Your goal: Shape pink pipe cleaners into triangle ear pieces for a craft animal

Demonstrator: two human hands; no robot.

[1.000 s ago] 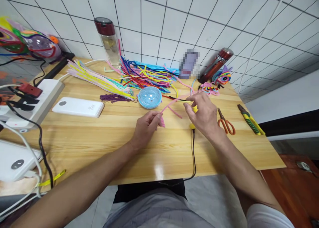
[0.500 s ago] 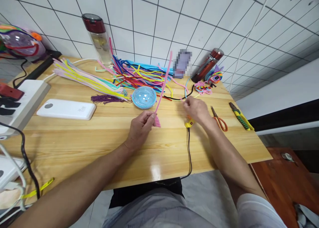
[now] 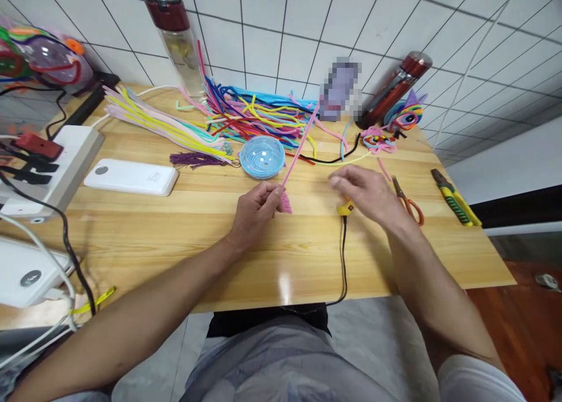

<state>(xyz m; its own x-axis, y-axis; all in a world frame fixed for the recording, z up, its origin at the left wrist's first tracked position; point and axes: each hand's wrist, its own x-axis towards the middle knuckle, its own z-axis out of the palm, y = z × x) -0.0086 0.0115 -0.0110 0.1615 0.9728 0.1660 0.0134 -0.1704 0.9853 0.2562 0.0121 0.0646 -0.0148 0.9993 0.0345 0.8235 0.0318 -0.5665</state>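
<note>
Between thumb and fingers, my left hand (image 3: 259,212) pinches a long pink pipe cleaner (image 3: 302,140), which slants up and away to the right. A small fan-shaped pink piece (image 3: 287,203) pokes out below the same fingers; part of it is hidden by them. My right hand (image 3: 369,194) hovers over the table with fingers stretched forward, holding nothing that I can see. Just under it lies a yellow tool with a black cord (image 3: 345,209), partly covered. Beyond that hand is a short pink pipe cleaner piece (image 3: 383,169), near the orange-handled scissors (image 3: 413,208).
A blue bowl (image 3: 262,157) stands before a heap of coloured pipe cleaners (image 3: 263,118). White power bank (image 3: 132,177) and power strip (image 3: 72,162) lie left. Pliers (image 3: 456,200), a red flask (image 3: 397,89) and pipe-cleaner figures (image 3: 406,115) are right.
The view has shifted, moving the table leftward parts rightward. My right hand's fingers have loosened from a closed shape, and the short pink piece shows beyond it. My left hand keeps its pinch.
</note>
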